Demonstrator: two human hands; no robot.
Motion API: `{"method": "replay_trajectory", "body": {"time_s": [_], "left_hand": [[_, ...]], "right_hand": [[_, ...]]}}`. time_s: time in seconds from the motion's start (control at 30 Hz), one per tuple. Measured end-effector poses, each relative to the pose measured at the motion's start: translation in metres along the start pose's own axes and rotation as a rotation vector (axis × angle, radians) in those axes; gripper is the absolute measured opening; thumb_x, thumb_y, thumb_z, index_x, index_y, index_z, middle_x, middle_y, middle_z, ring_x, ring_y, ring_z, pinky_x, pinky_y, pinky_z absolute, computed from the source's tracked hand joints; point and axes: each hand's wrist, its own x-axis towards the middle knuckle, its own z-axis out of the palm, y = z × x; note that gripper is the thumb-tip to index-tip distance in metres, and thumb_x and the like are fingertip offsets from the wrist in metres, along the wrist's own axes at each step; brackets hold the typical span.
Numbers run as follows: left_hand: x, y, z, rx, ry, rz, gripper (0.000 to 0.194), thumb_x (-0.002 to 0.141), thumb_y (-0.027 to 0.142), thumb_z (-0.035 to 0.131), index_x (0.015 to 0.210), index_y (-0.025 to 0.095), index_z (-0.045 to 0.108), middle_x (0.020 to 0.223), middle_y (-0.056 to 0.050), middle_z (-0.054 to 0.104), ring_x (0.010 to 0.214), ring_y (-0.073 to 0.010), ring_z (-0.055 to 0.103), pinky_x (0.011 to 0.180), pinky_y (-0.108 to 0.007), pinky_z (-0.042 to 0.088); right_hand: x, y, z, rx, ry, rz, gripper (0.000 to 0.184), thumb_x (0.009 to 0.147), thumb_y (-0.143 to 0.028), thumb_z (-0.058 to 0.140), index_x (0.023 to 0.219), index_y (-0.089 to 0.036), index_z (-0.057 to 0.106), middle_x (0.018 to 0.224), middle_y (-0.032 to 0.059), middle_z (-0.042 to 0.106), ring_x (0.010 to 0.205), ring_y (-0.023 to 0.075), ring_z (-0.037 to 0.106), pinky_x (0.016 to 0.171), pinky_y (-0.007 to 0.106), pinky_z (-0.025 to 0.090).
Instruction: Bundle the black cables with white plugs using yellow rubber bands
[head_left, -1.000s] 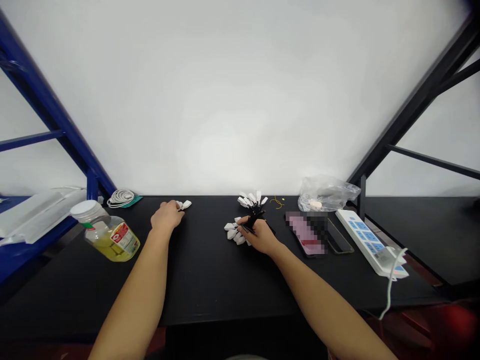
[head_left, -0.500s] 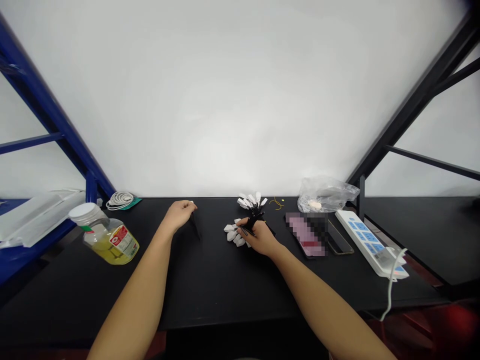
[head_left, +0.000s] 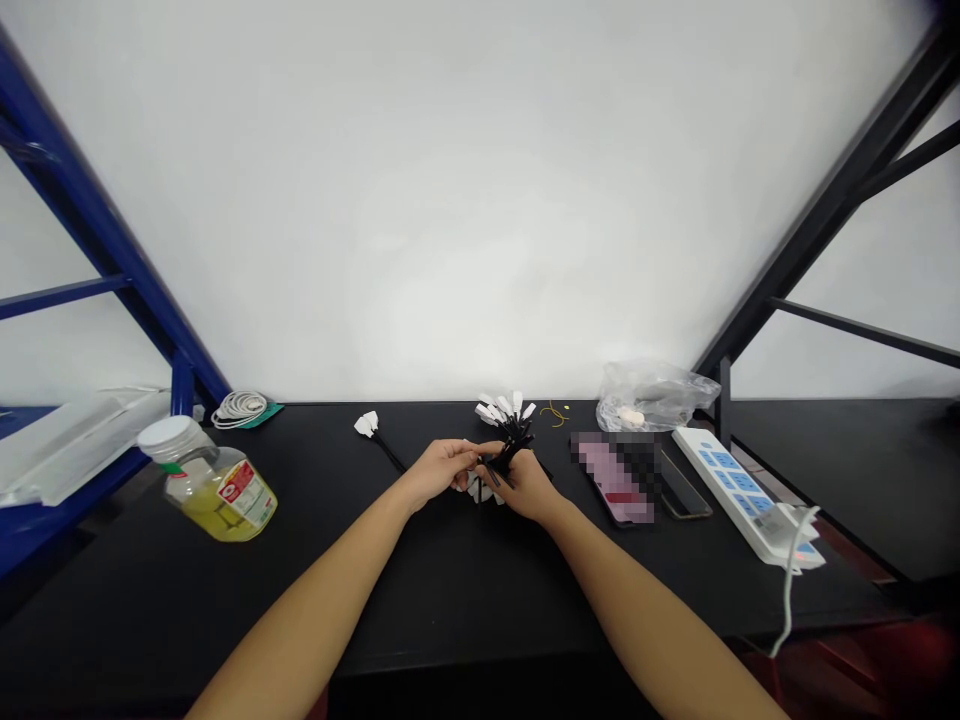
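Note:
My right hand [head_left: 525, 484] is closed around a bundle of thin black strips [head_left: 511, 432] with white tag-like ends, which fan out above it and below the fingers. My left hand [head_left: 442, 468] meets it from the left, thumb and fingers pinched at the dark ends of the bundle, apparently on a single black strip. Exactly what lies between those fingertips is partly hidden. Left of both hands, a small group of the same white-tagged strips [head_left: 367, 425] lies on the black table [head_left: 420, 590].
A jar of yellow liquid [head_left: 229, 492] and a coiled white cable [head_left: 240, 408] stand at the left. On the right lie a blurred phone [head_left: 611, 478], another dark phone-like item [head_left: 684, 484], a clear plastic bag [head_left: 660, 395], a white power strip [head_left: 746, 495] and yellow bits [head_left: 555, 413].
My left hand has moved right from the far left of the table to the bundle. A small group of white-tagged strips now lies where it was. My right hand stays about in place.

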Motion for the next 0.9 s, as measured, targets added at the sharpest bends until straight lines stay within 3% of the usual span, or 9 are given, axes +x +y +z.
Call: {"method": "replay_trajectory", "body": {"time_s": [0.1,0.27,0.37,0.47,0.6,0.67,0.77,0.83,0.9], "left_hand": [[-0.002,0.003,-0.006,-0.086,0.029,-0.053,0.041,0.074,0.038,0.074,0.106,0.012,0.074,0.076,-0.005,0.070,0.051,-0.0075,0.051,0.054,-0.023,0.040],[-0.003,0.005,-0.012,-0.118,-0.044,-0.059,0.047,0.068,0.033,0.080,0.109,0.012,0.075,0.077,-0.006,0.069,0.052,-0.0067,0.048,0.055,-0.024,0.039],[-0.001,0.002,-0.009,-0.081,-0.002,-0.069,0.047,0.067,0.037,0.082,0.106,0.012,0.076,0.074,-0.005,0.068,0.050,-0.0068,0.046,0.053,-0.024,0.037],[-0.001,0.003,-0.006,0.050,0.004,-0.007,0.046,0.073,0.046,0.076,0.104,0.012,0.077,0.072,-0.004,0.068,0.050,-0.0080,0.045,0.052,-0.024,0.036],[-0.009,0.013,-0.014,0.406,-0.071,0.164,0.044,0.086,0.049,0.062,0.113,0.017,0.076,0.070,-0.002,0.067,0.060,-0.0138,0.054,0.059,-0.025,0.040],[-0.015,0.021,-0.030,0.601,0.007,0.204,0.044,0.086,0.046,0.060,0.120,0.021,0.073,0.078,-0.004,0.071,0.073,-0.0194,0.062,0.069,-0.028,0.045],[-0.024,0.028,-0.070,0.917,0.236,0.201,0.036,0.086,0.033,0.057,0.117,0.025,0.074,0.115,-0.008,0.072,0.111,-0.0277,0.061,0.094,-0.032,0.046],[-0.030,0.026,-0.100,1.095,0.328,0.094,0.035,0.086,0.024,0.052,0.115,0.027,0.073,0.123,-0.007,0.068,0.117,-0.0277,0.059,0.100,-0.035,0.043],[-0.033,0.021,-0.124,1.214,0.383,-0.093,0.038,0.080,0.018,0.055,0.112,0.028,0.072,0.123,-0.008,0.064,0.107,-0.0276,0.063,0.094,-0.036,0.047]], "right_hand": [[-0.001,0.001,0.001,0.016,0.003,0.022,0.031,0.095,-0.037,0.055,0.116,-0.020,0.070,0.091,0.0059,0.075,0.081,0.0205,0.069,0.076,0.033,0.055],[-0.003,0.005,0.004,0.153,-0.005,-0.013,0.033,0.094,-0.032,0.054,0.123,-0.022,0.067,0.101,0.0069,0.074,0.090,0.0213,0.070,0.084,0.037,0.056],[-0.002,0.005,0.004,0.156,-0.012,-0.016,0.030,0.090,-0.032,0.060,0.117,-0.022,0.070,0.097,0.0063,0.075,0.085,0.0209,0.070,0.080,0.037,0.058],[-0.002,0.004,0.005,0.148,-0.017,-0.011,0.027,0.090,-0.038,0.063,0.110,-0.021,0.071,0.094,0.0067,0.075,0.085,0.0208,0.070,0.081,0.037,0.057],[-0.002,0.004,0.008,0.180,0.059,0.050,0.030,0.093,-0.047,0.059,0.097,-0.021,0.072,0.092,0.0077,0.074,0.087,0.0211,0.071,0.083,0.037,0.057],[-0.003,0.005,0.008,0.134,0.127,0.087,0.035,0.092,-0.052,0.059,0.094,-0.021,0.073,0.090,0.0085,0.074,0.086,0.0221,0.070,0.081,0.038,0.057],[-0.003,0.007,0.007,0.032,0.197,0.111,0.039,0.092,-0.056,0.057,0.093,-0.021,0.074,0.086,0.0090,0.072,0.083,0.0235,0.068,0.078,0.040,0.056],[-0.003,0.008,0.005,-0.007,0.196,0.109,0.040,0.093,-0.056,0.055,0.093,-0.021,0.075,0.086,0.0092,0.071,0.083,0.0240,0.067,0.078,0.041,0.055],[-0.003,0.009,0.003,-0.013,0.177,0.099,0.040,0.094,-0.055,0.054,0.095,-0.022,0.075,0.087,0.0094,0.071,0.085,0.0243,0.067,0.079,0.041,0.054]]}}
